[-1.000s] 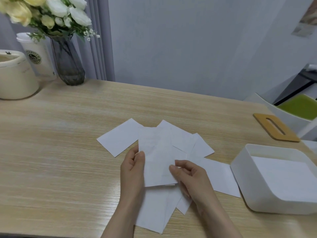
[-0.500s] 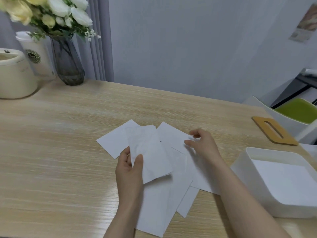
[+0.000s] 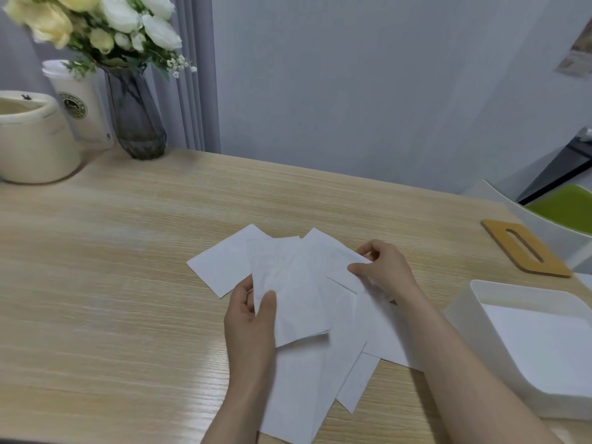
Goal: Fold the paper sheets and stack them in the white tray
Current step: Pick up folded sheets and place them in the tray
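Several white paper sheets [image 3: 224, 267] lie fanned and overlapping in the middle of the wooden table [image 3: 112, 283]. My left hand [image 3: 251, 318] pinches the lower left corner of a folded sheet [image 3: 288, 293], thumb on top, holding it slightly above the others. My right hand [image 3: 382, 267] grips the far right edge of another sheet [image 3: 333, 261] in the pile between thumb and fingers. The white tray [image 3: 461, 312] stands at the right, with white paper [image 3: 541, 341] lying flat inside it.
At the back left stand a cream pot [image 3: 32, 142], a paper cup [image 3: 80, 107] and a glass vase of flowers [image 3: 134, 120]. A wooden slotted lid [image 3: 525, 248] lies at the far right edge, beside a white chair with a green seat [image 3: 567, 206].
My right hand let go of the folded sheet and moved up and right to the far edge of another sheet. My left hand kept the folded sheet and tilted it left.
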Action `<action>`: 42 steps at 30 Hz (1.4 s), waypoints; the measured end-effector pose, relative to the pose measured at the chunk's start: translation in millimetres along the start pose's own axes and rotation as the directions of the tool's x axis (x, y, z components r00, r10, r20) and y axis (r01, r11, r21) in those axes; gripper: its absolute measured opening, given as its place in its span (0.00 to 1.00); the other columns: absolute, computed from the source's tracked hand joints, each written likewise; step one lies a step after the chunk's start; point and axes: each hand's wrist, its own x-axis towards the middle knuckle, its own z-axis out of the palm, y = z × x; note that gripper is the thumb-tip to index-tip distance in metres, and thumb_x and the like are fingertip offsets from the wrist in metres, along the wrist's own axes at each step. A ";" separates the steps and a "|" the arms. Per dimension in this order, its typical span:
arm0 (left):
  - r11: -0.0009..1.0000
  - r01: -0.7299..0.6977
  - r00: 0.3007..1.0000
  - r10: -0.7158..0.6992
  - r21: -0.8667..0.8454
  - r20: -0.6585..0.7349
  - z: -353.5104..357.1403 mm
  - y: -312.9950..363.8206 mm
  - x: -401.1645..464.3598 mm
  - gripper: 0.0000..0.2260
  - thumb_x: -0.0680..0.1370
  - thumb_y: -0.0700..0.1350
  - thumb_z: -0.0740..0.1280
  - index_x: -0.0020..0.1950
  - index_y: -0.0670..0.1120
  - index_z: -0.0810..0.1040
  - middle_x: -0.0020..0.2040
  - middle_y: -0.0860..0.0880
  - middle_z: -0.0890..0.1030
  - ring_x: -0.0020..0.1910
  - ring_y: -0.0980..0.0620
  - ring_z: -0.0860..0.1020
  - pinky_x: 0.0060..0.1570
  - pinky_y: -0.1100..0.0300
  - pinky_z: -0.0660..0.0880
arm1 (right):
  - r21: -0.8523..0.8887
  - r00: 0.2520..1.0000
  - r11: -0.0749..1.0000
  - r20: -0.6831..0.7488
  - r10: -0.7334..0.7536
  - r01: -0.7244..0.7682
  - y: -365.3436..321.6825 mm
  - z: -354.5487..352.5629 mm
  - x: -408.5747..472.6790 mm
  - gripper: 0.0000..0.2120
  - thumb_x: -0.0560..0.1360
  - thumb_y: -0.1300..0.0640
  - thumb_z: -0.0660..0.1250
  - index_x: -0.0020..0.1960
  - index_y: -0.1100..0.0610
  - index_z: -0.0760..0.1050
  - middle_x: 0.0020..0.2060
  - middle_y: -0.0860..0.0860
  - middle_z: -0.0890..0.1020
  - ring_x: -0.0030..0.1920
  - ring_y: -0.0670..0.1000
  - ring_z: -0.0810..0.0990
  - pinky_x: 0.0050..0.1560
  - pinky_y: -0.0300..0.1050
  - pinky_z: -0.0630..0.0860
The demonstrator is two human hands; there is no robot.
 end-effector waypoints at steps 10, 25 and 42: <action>1.000 -0.007 1.000 0.007 0.025 0.001 -0.5 -0.5 -0.5 0.11 0.79 0.37 0.65 0.56 0.50 0.79 0.47 0.51 0.85 0.46 0.52 0.83 0.43 0.57 0.76 | 0.012 0.990 0.997 -0.113 -0.080 0.081 -0.7 1.4 -6.5 0.08 0.66 0.61 0.72 0.39 0.53 0.72 0.40 0.46 0.78 0.39 0.50 0.74 0.37 0.45 0.66; 0.999 -0.005 1.000 0.004 0.046 0.024 -1.9 -4.2 1.3 0.11 0.79 0.37 0.65 0.58 0.50 0.78 0.48 0.50 0.85 0.48 0.48 0.83 0.48 0.50 0.79 | 0.655 0.969 0.716 0.114 0.220 -0.239 10.1 -18.9 -89.5 0.08 0.73 0.67 0.70 0.45 0.58 0.72 0.27 0.50 0.70 0.20 0.47 0.68 0.19 0.37 0.63; 1.000 -0.005 0.998 0.005 -0.004 0.065 -0.8 3.1 -2.4 0.14 0.79 0.35 0.65 0.58 0.52 0.78 0.45 0.49 0.86 0.44 0.51 0.84 0.44 0.54 0.79 | 0.422 0.982 0.897 -0.066 0.179 -0.135 19.6 -16.0 -105.0 0.06 0.76 0.60 0.67 0.42 0.61 0.75 0.20 0.51 0.73 0.18 0.46 0.66 0.26 0.38 0.62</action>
